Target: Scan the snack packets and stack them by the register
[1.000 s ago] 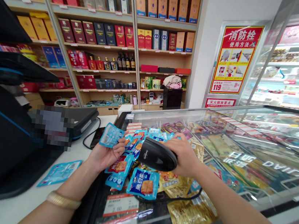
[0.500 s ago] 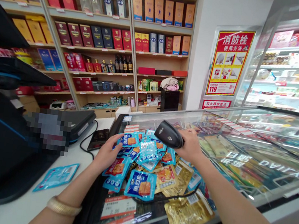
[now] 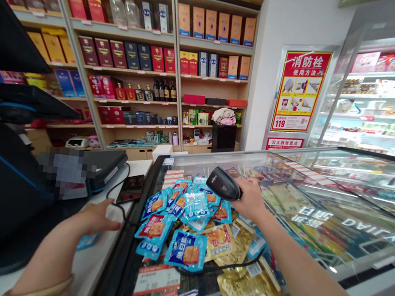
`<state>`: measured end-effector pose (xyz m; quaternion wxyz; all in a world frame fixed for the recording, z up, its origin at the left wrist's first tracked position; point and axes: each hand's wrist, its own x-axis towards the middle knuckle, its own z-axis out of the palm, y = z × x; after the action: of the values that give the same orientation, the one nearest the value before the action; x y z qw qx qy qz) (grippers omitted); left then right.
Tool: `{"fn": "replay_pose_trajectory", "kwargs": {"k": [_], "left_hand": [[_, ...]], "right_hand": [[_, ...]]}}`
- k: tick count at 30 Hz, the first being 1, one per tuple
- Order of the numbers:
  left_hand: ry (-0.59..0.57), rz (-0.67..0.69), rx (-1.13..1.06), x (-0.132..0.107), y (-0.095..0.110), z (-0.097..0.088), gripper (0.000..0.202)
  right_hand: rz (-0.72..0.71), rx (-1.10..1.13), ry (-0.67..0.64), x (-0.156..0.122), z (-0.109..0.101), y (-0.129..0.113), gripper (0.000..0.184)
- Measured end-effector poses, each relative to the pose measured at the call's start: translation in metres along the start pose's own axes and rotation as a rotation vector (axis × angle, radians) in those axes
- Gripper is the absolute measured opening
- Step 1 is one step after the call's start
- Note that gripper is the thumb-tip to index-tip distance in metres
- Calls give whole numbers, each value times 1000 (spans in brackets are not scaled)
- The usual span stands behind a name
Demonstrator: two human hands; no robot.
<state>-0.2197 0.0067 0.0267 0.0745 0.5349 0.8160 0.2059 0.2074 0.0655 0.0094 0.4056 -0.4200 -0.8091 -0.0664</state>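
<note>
- While my right hand point(image 3: 251, 199) had its fingers wrapped around a black barcode scanner point(image 3: 223, 184), my left hand point(image 3: 97, 219) was loose with nothing in it that I could see.
- Scanner was up off the glass, by the far right side of the messy pile of blue packets point(image 3: 195, 203), nose pointing away and a bit left.
- Left hand hung low by the edge of the white counter point(image 3: 97, 261), fingers apart. One blue packet point(image 3: 86, 242) was down on the counter, mostly hidden by that hand; can't tell if I was touching it.
- Rest of the blue ones overlapped on the glass-topped case point(image 3: 375, 293), a few with red labels, plus some gold packets mixed in on the right.
- Closest to me on the glass: a gold packet point(image 3: 249, 291) lying flat, with price tags point(image 3: 158, 281) off to its left.
- Black cord point(image 3: 218, 267) curved along just past that gold packet.
- Dark phone-like thing point(image 3: 131, 189) sat just beyond my left fingers.
</note>
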Motion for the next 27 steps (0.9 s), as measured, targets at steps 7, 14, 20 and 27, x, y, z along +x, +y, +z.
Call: {"fn": "replay_pose_trajectory", "kwargs": {"k": [7,14,20,27], "left_hand": [[-236,7,206,-13,9,-3,73],[-77,-3,234,1,3,1,21],[-32,-37,254,5,1,2,26],[0,-62,295,4,8,0,13]], "right_hand": [[16,-30,-75,-2,3,1,16],[-20,-15,-75,-3,8,-1,16],[-33,4,-65,-3,8,-2,19],[-43,18,-61,-3,8,-3,17]]}}
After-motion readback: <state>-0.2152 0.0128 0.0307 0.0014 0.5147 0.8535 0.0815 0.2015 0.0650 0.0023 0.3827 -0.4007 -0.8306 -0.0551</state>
